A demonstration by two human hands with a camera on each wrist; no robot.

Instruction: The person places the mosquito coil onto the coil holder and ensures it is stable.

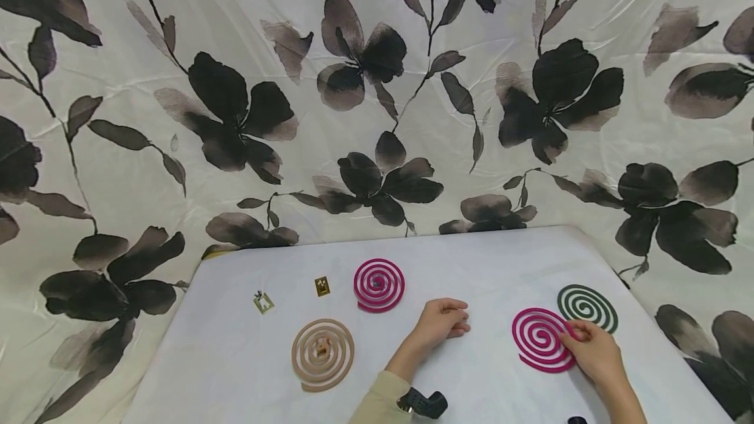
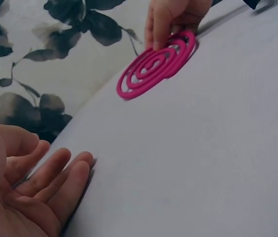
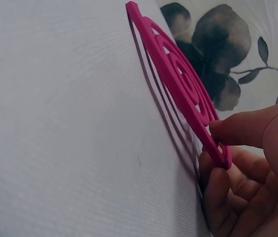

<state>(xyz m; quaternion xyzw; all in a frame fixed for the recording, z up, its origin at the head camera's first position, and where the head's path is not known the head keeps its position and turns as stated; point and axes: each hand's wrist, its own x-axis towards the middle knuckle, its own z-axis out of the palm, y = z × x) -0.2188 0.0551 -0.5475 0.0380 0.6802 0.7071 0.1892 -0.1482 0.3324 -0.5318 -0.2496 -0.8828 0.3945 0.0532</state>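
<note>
My right hand [image 1: 595,349] pinches the right edge of a pink mosquito coil [image 3: 176,81] between thumb and fingers. In the right wrist view this coil slants above the white tabletop, its shadow beneath it. Just behind it, a green mosquito coil [image 1: 583,306] is partly covered by my right hand. My left hand [image 1: 440,320] holds nothing, its fingers loosely bent near the table surface. To its left are a second pink mosquito coil [image 1: 379,261], farther back, and a tan mosquito coil [image 1: 294,353], nearer me. A small metal piece shows at the centre of each.
Two small gold-coloured metal stands, one [image 1: 321,286] near the second pink coil and one [image 1: 264,302] farther left, lie on the white table [image 1: 459,385]. Floral cloth [image 1: 365,116] hangs behind the table's back edge. A small dark object [image 1: 577,420] shows at the bottom edge.
</note>
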